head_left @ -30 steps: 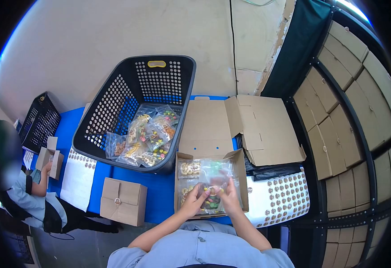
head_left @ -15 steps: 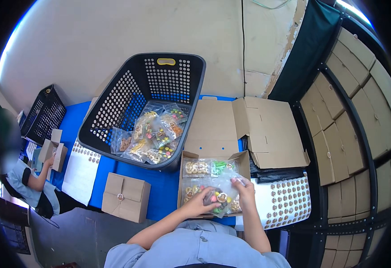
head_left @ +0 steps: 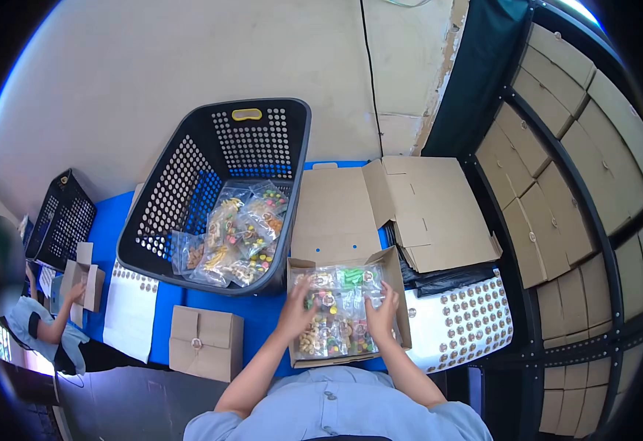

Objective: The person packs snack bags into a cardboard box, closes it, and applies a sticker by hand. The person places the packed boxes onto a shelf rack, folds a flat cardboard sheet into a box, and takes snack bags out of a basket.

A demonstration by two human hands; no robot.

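Note:
An open cardboard box (head_left: 405,331) lies in front of me, its lid (head_left: 334,217) folded back away from me. Clear packets of snacks (head_left: 347,331) fill it, among them pale ring-like pieces, green sweets and mixed colourful ones. My left hand (head_left: 297,312) rests at the left side of the packets, fingers spread and touching them. Over the right side of the packets lies my right hand (head_left: 381,312), also with fingers apart. Neither hand grips anything.
A large black basket (head_left: 301,176) with more snack packets (head_left: 244,228) stands at the left. Near it is a closed box (head_left: 204,342). Flattened boxes (head_left: 435,213) and a sticker sheet (head_left: 424,338) lie right; boxes fill the shelves (head_left: 556,213). A co-worker (head_left: 49,327) handles another box.
The packet with colourful sweets that both hands held now lies in the box among the others. My hands have moved apart to either side and opened. The view has shifted slightly.

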